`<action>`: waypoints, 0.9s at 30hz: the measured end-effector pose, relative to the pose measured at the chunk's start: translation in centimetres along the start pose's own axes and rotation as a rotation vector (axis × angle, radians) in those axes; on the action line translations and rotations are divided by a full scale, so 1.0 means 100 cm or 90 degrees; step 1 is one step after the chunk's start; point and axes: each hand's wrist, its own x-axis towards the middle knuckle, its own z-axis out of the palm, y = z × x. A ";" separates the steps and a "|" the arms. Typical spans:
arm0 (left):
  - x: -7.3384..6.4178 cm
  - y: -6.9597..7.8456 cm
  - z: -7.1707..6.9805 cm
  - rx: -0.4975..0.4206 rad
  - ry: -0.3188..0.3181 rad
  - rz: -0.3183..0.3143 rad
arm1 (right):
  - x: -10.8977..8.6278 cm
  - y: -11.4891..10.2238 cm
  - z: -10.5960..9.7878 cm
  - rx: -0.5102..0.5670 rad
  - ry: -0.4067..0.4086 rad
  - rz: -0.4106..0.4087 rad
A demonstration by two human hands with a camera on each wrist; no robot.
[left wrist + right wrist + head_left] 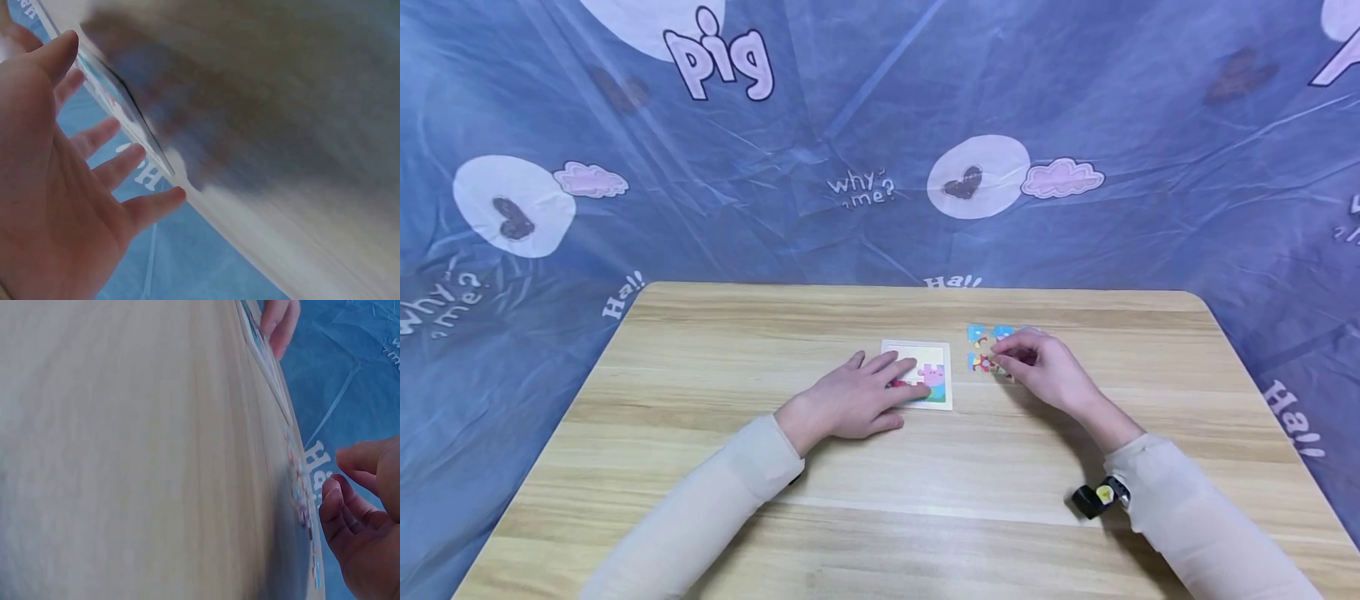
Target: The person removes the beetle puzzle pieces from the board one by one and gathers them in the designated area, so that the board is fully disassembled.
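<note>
A small square jigsaw puzzle in a white frame (951,375) lies on the table, with a few pieces showing in its lower part, one with a pink pig's face (933,374). My left hand (859,398) spreads its fingers over the frame's left side and hides part of it. Right of the frame, several loose puzzle pieces (977,334) in blue, red and yellow lie in a cluster. My right hand (1051,367) hovers over them with bent fingers, thumb and forefinger close together. In the right wrist view a gap shows between those fingertips (342,453), with no piece visible in it.
Wood-grain tabletop (880,533) extends around the puzzle. Behind it and along both sides hangs a blue printed cloth (820,100). A black device (1093,497) is strapped at the right wrist.
</note>
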 end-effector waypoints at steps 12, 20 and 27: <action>-0.003 0.003 0.004 0.006 0.009 0.001 | 0.001 -0.016 0.009 0.027 -0.009 -0.039; 0.001 0.005 0.004 0.006 0.010 -0.008 | 0.006 -0.029 0.018 0.028 -0.024 -0.064; 0.002 0.007 0.005 -0.014 0.014 -0.015 | 0.014 -0.037 0.035 0.031 -0.058 -0.069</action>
